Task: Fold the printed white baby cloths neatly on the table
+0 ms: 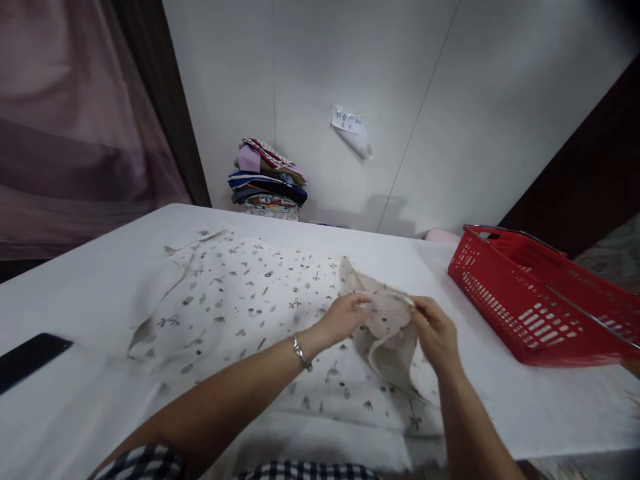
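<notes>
A pale cloth [280, 293] printed with small grey motifs lies spread across the white table, and its right part is lifted and bunched up. My left hand [345, 317], with a silver bracelet at the wrist, pinches the raised fabric near its edge. On the other side of that gathered part, my right hand [437, 333] grips a corner or edge between thumb and fingers. The fabric hangs in loose folds between and below both hands. Some of my left fingertips are hidden by the cloth. What kind of textile it is, I cannot tell.
At the right stands a red plastic basket [500, 317] with metal handles. A dark phone-like slab [33, 357] lies at the left on the white table [80, 280]. Folded fabrics [267, 180] are stacked against the wall, where a paper note [347, 121] hangs.
</notes>
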`<state>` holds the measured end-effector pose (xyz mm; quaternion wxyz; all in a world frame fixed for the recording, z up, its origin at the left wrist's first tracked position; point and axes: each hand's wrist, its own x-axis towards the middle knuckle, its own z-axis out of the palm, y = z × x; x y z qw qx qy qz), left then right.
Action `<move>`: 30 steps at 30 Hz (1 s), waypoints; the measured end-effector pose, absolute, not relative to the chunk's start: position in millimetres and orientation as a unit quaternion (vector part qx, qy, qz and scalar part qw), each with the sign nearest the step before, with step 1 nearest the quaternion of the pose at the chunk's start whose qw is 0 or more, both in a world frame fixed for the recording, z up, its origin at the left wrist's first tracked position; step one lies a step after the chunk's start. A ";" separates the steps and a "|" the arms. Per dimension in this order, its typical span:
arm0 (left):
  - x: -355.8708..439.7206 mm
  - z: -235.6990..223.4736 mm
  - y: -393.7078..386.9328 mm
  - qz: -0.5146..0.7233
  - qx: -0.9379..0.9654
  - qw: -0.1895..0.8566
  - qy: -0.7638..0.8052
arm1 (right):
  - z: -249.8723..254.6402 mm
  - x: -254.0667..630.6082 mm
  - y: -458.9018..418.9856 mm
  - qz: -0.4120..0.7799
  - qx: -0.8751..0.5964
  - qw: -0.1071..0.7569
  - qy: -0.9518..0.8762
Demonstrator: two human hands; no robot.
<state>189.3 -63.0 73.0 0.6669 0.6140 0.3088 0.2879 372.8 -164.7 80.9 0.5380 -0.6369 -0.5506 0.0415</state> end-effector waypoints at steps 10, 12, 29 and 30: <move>224.9 31.3 92.8 0.159 0.853 0.278 0.412 | 134.3 521.5 -115.3 0.197 -0.668 0.641 -0.323; 240.0 22.1 115.5 0.146 0.884 0.232 0.379 | 139.6 538.0 -106.9 0.187 -0.679 0.634 -0.318; 286.9 16.2 170.4 0.124 0.947 0.108 0.275 | 113.5 620.8 -53.1 0.145 -0.671 0.653 -0.320; 284.7 18.3 171.2 0.140 0.944 0.123 0.271 | 109.4 624.2 -51.2 0.140 -0.669 0.656 -0.322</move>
